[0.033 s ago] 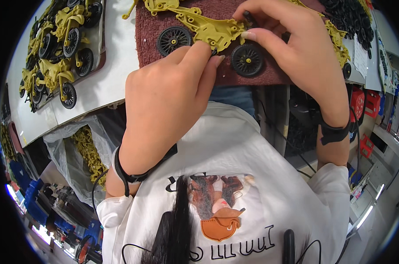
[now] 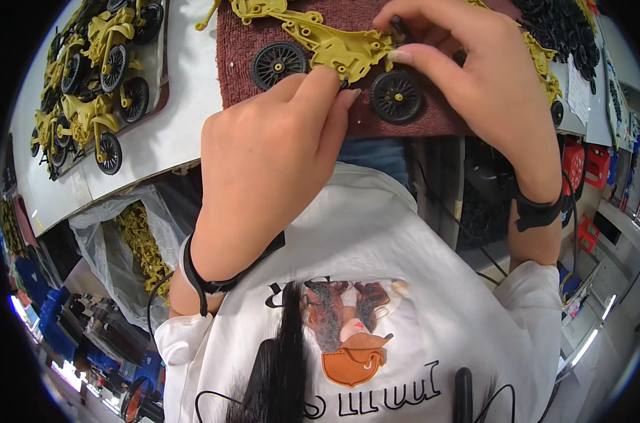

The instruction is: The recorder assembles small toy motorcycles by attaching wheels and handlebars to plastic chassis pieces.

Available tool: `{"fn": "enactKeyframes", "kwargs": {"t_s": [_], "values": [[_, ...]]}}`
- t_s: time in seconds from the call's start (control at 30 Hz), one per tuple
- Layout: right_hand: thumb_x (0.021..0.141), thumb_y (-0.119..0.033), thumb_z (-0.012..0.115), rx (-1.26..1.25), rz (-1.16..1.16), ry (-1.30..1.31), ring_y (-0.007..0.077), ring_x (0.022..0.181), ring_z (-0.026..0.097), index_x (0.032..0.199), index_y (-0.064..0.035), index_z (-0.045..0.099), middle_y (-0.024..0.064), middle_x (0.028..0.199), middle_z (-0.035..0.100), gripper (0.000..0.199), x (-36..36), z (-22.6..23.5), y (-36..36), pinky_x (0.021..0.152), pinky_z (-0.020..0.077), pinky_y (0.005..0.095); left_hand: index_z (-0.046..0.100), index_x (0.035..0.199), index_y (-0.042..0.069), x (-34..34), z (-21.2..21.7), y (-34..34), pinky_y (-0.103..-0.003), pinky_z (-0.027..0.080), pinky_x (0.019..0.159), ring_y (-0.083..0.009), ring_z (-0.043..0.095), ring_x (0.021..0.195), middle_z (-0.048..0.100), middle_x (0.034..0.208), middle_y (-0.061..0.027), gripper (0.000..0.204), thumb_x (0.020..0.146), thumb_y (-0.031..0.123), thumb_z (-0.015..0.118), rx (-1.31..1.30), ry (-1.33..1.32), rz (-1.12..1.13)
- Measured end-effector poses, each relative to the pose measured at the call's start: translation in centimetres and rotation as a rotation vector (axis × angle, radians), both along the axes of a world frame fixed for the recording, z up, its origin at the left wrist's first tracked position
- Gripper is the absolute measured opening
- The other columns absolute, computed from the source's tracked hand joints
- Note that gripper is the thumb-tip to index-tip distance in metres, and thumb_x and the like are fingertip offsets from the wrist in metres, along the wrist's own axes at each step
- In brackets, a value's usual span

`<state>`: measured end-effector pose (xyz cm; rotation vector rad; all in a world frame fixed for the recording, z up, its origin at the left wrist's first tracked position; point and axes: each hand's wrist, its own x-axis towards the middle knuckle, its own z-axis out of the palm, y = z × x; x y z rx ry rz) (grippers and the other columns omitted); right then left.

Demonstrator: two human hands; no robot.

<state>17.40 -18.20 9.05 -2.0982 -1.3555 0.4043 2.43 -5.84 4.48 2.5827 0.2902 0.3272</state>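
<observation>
A yellow plastic toy motorcycle body (image 2: 348, 53) lies over the maroon cloth, between my hands. My left hand (image 2: 270, 134) is closed, its thumb and fingertips pinching the body's lower edge. A small dark bit shows beside that thumb. At the other end of the body, my right hand (image 2: 468, 63) curls its thumb and index finger around a small black part (image 2: 401, 29), with the thumb against the yellow tip. A black spoked wheel (image 2: 279, 65) rests at the body's left. Another wheel (image 2: 397, 97), with a yellow hub, is below its right end.
The maroon cloth (image 2: 433, 127) covers part of the white table (image 2: 186, 120). Several assembled toy motorcycles (image 2: 94, 116) crowd a tray at the left. More yellow parts (image 2: 542, 60) and a heap of black parts (image 2: 567, 32) lie at the right. A plastic bag (image 2: 98, 233) of yellow parts hangs below.
</observation>
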Motion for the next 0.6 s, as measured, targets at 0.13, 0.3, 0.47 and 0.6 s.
{"fn": "enactKeyframes", "kwargs": {"t_s": [0.13, 0.3, 0.47, 0.6], "values": [[0.077, 0.004, 0.067, -0.109, -0.235, 0.316, 0.0168, 0.072, 0.067, 0.094, 0.0069, 0.06, 0.0152, 0.079, 0.067, 0.019, 0.9, 1.5, 1.6, 0.065, 0.0509, 0.0262, 0.057, 0.08, 0.006, 0.2, 0.1, -0.1, -0.04, 0.042, 0.049, -0.0331, 0.056, 0.056, 0.059, 0.067, -0.0111, 0.015, 0.088, 0.017, 0.062, 0.035, 0.053, -0.004], [0.076, 0.001, 0.072, -0.15, -0.012, 0.373, 0.0133, 0.069, 0.066, 0.089, 0.0088, 0.064, 0.0104, 0.078, 0.069, 0.017, 4.0, 1.3, 2.6, 0.064, 0.0512, 0.0241, 0.054, 0.076, 0.005, 0.7, 0.3, -0.1, -0.042, 0.041, 0.049, -0.0342, 0.055, 0.056, 0.057, 0.063, -0.0122, 0.016, 0.087, 0.015, 0.061, 0.018, 0.07, -0.042], [0.077, -0.003, 0.075, -0.456, 0.157, 0.334, 0.0108, 0.061, 0.063, 0.089, 0.0074, 0.064, 0.0092, 0.074, 0.069, 0.02, 5.1, 2.0, 4.6, 0.057, 0.0486, 0.0231, 0.053, 0.073, 0.003, 0.9, 0.2, 0.3, -0.043, 0.04, 0.05, -0.0353, 0.055, 0.055, 0.055, 0.06, -0.015, 0.017, 0.085, 0.011, 0.061, -0.064, 0.054, -0.08], [0.078, -0.007, 0.076, -0.702, 0.188, 0.283, 0.0116, 0.061, 0.064, 0.089, 0.006, 0.063, 0.008, 0.072, 0.068, 0.021, 5.0, 2.8, 7.6, 0.056, 0.0481, 0.0242, 0.052, 0.072, 0.002, 1.1, -0.1, 0.6, -0.043, 0.04, 0.05, -0.0353, 0.055, 0.054, 0.054, 0.059, -0.016, 0.016, 0.084, 0.009, 0.061, -0.1, 0.067, -0.1]]}}
